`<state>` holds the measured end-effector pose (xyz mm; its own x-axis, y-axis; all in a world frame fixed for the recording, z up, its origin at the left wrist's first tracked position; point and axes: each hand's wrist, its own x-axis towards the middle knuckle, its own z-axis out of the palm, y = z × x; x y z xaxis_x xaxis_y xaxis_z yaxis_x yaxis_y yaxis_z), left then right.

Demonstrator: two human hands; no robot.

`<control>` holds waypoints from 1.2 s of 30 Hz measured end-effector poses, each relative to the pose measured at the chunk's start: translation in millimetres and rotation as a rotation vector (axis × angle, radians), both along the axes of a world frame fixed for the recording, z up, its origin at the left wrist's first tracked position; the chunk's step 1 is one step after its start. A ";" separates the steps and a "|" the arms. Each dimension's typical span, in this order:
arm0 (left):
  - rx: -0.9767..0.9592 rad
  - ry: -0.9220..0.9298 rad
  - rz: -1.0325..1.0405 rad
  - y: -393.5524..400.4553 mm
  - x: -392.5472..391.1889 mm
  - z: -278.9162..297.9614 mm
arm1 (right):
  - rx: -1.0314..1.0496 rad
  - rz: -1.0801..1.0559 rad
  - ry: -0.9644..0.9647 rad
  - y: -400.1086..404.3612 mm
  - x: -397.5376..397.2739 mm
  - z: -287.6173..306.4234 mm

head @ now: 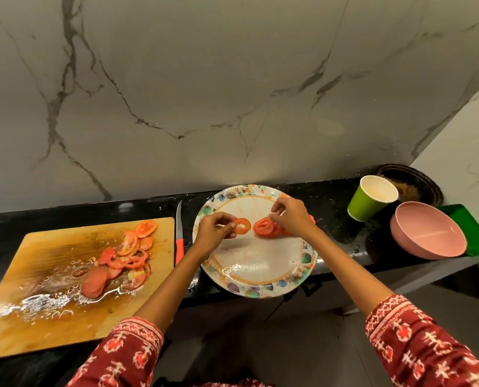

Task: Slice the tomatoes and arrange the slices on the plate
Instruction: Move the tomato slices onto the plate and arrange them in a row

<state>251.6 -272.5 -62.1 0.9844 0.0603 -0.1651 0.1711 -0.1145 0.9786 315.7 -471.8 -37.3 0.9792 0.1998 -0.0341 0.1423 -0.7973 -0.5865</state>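
Note:
A floral-rimmed plate (256, 277) sits on the black counter. Over its left part my left hand (214, 230) pinches a round tomato slice (242, 226) at its edge. My right hand (291, 217) hovers over a small overlapping stack of slices (265, 227) near the plate's middle, its fingertips pinched together; whether they grip a slice is hidden. On the wet wooden cutting board (51, 297) at the left lie several more tomato slices (126, 255) and an end piece.
A knife with a red handle (179, 238) lies between board and plate. To the right stand a green paper cup (371, 198), a pink bowl (428, 231) on a green tray (473, 233), and a dark pan (411, 182). The plate overhangs the counter's front edge.

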 end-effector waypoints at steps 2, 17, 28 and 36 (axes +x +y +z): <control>-0.149 0.036 0.027 -6.5 1.8 0.9 | 0.120 0.083 0.013 3.2 -2.5 11.0; 0.394 -0.065 -0.049 -41.5 17.6 -22.2 | 0.087 0.093 0.214 -2.3 6.3 11.7; 0.547 -0.119 -0.124 -53.4 25.4 -27.6 | 0.087 -0.013 -0.041 -2.5 5.1 -8.3; 0.493 -0.205 0.081 -8.6 -7.9 -27.1 | 0.289 -0.115 -0.147 13.0 -8.6 -12.8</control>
<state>243.7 -281.1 -89.2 0.9824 0.1594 0.0973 0.0095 -0.5629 0.8265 307.0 -458.8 -50.1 0.9861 0.0684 0.1511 0.1608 -0.6169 -0.7705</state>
